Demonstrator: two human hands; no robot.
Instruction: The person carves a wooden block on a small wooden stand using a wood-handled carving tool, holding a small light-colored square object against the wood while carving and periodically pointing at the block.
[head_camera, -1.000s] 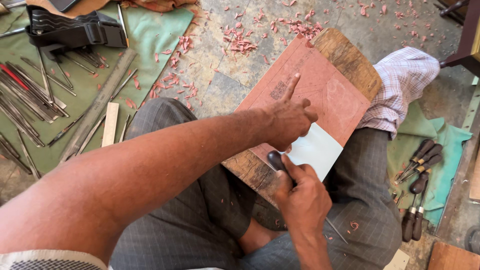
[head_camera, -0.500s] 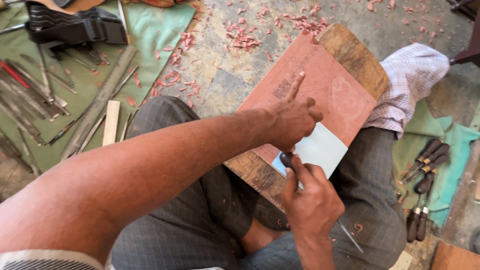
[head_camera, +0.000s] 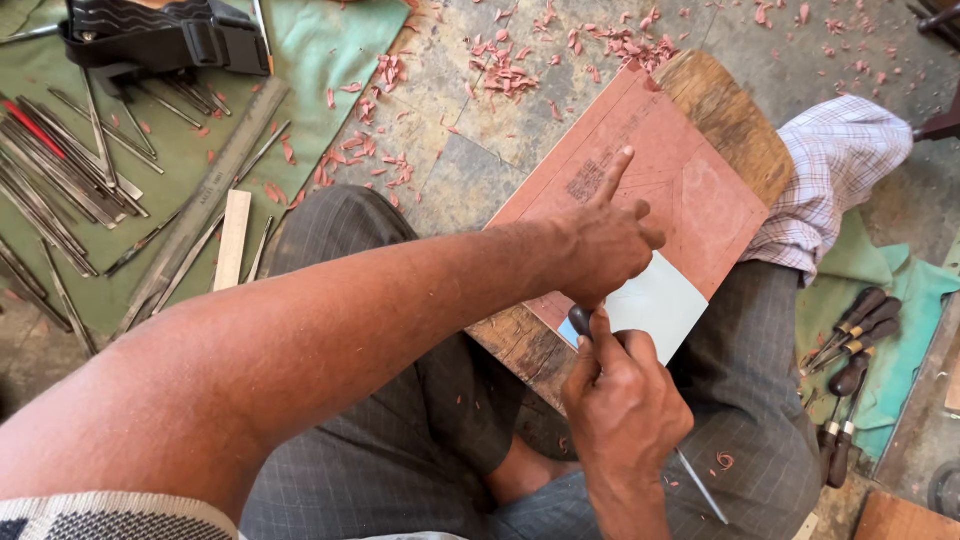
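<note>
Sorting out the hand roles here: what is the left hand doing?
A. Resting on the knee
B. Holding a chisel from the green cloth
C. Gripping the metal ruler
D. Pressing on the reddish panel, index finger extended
D: the left hand lies on the reddish panel, index finger outstretched.

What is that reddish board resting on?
The reddish board lies on a worn wooden block set across the person's lap. A pale sheet lies on its near corner. The left hand covers part of it; the block's underside is hidden.

One head camera looks steeply down, close over the lap and reddish slab, floor mat at the edges.
</note>
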